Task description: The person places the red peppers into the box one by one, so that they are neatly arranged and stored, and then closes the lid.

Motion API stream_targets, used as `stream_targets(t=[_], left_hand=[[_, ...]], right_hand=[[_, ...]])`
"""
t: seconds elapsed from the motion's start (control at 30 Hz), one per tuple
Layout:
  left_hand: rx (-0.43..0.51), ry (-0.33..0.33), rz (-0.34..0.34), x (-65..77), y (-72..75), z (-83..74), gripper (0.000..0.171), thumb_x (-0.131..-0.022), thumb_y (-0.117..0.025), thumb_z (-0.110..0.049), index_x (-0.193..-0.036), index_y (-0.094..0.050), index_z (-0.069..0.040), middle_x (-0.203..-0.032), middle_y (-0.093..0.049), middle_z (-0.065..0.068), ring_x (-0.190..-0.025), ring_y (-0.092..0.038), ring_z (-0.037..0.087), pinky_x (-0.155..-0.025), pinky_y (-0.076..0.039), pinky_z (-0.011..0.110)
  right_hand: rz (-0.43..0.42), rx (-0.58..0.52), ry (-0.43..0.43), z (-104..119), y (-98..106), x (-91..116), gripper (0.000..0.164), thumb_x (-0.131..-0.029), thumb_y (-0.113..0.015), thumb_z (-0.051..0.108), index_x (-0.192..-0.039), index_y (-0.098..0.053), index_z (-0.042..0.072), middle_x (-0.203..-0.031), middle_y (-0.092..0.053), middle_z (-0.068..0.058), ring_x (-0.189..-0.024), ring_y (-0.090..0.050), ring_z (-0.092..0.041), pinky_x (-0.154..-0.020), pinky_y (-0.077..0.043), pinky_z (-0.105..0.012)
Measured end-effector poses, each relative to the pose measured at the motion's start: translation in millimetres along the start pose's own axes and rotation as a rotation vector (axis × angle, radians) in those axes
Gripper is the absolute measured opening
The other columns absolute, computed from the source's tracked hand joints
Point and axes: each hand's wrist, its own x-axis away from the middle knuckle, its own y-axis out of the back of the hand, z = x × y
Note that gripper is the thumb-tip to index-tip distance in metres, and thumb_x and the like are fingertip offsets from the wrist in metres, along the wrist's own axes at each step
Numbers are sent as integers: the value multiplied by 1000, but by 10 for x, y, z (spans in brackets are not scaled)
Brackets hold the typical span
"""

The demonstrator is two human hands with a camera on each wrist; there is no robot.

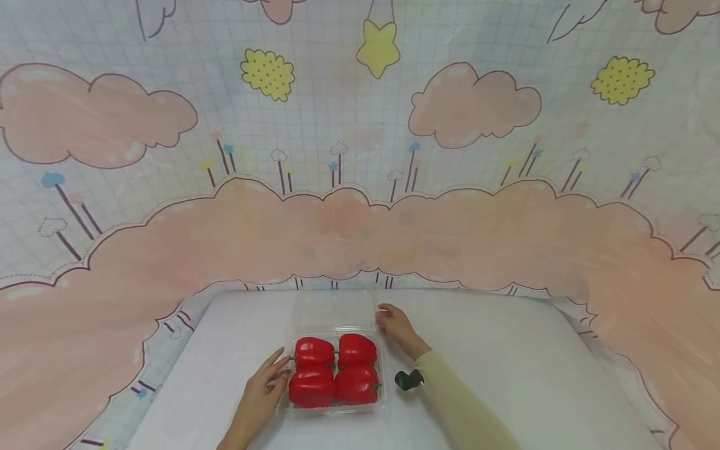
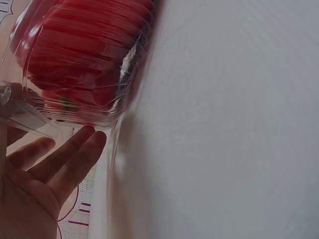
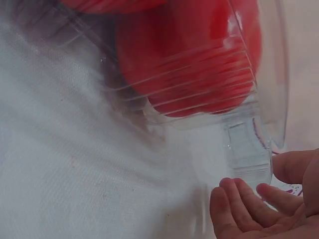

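A clear plastic clamshell box holds several red bell peppers, and its lid lies folded back at the far side. My left hand is at the box's left side, fingers extended. In the left wrist view, those fingertips are right at the ribbed wall, beneath the rim. My right hand pinches the lid's right edge near the hinge. The right wrist view shows its thumb on one side of the clear plastic and its curled fingers on the other.
A small dark green object appears beside the right sleeve. White cloth covers the table. A cartoon-patterned curtain hangs behind the table and down around its sides.
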Motion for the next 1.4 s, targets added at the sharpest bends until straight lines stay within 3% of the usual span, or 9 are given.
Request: stream_targets(t=[0.1,0.47,0.63,0.87,1.03,1.4], left_hand=[[-12,-6,-4,2,0,4,41,-94,-59,-2,-135,-59,-6,-153,-45,12,-115,-66,31,-84,-61,31],[-12,-33,-12,20,8,10,41,-93,-59,-2,-134,-59,-4,-152,-46,14,-113,-67,32,-83,-62,31],[-14,-19,-6,10,14,3,41,-94,-59,-4,-135,-59,-5,-153,-45,12,-114,-67,30,-84,-61,31],[-22,-5,4,16,15,-16,41,-94,-59,-4,-136,-58,-5,-153,-44,13,-116,-66,31,-86,-61,31],[-17,7,10,15,12,-7,42,-94,-60,-5,-136,-58,-6,-154,-43,12,-117,-65,30,-86,-60,31],[-19,17,6,2,-3,4,41,-95,-59,-6,-136,-58,-6,-154,-43,11,-117,-65,30,-86,-61,31]], right_hand=[[-4,-38,19,22,4,10,40,-98,-55,16,-133,-52,-3,-126,-62,-25,-105,-65,-30,-95,-58,-43],[8,-221,13,81,49,4,42,-94,-59,6,-134,-49,-1,-134,-57,-26,-112,-65,-33,-92,-59,-38],[5,-240,43,146,70,15,42,-93,-62,6,-133,-49,-2,-136,-54,-27,-113,-64,-36,-91,-60,-38],[-14,-256,30,203,93,50,37,-92,-63,5,-127,-53,1,-133,-59,-21,-111,-65,-29,-90,-60,-36],[7,-268,33,306,133,132,38,-93,-62,4,-129,-51,-2,-137,-56,-25,-116,-63,-34,-93,-59,-36],[-33,-281,57,212,101,69,32,-89,-64,2,-120,-56,1,-134,-60,-20,-116,-65,-29,-90,-60,-31]])
